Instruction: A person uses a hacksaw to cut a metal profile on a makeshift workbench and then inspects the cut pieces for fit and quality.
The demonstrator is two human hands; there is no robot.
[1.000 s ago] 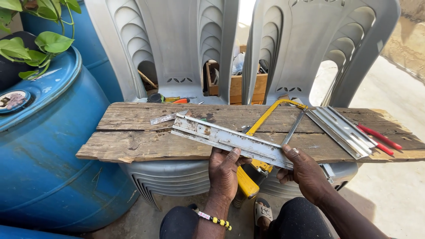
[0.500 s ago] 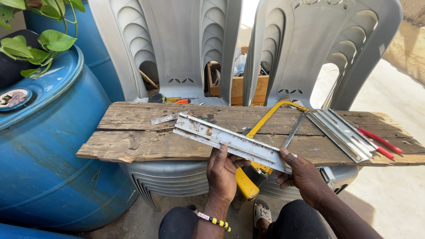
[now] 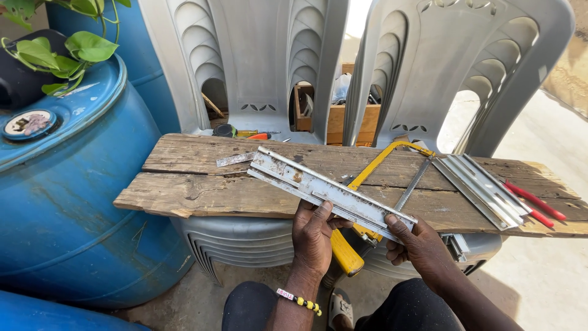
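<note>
A long grey metal drawer slide lies slanted across a weathered wooden plank. My left hand grips it from below near its middle. My right hand holds its near right end, fingers curled over the rail. Under the slide rests a yellow-framed hacksaw, its yellow handle hanging down between my hands. A small loose metal strip sits on the plank just left of the slide's far end.
More grey metal rails and red-handled pliers lie at the plank's right end. The plank rests on two grey plastic chairs. A blue barrel with a leafy plant stands at left. A wooden toolbox sits behind.
Both hands have lifted the drawer slide slightly and turned it a little; the view has shifted a bit. The hacksaw stays in place.
</note>
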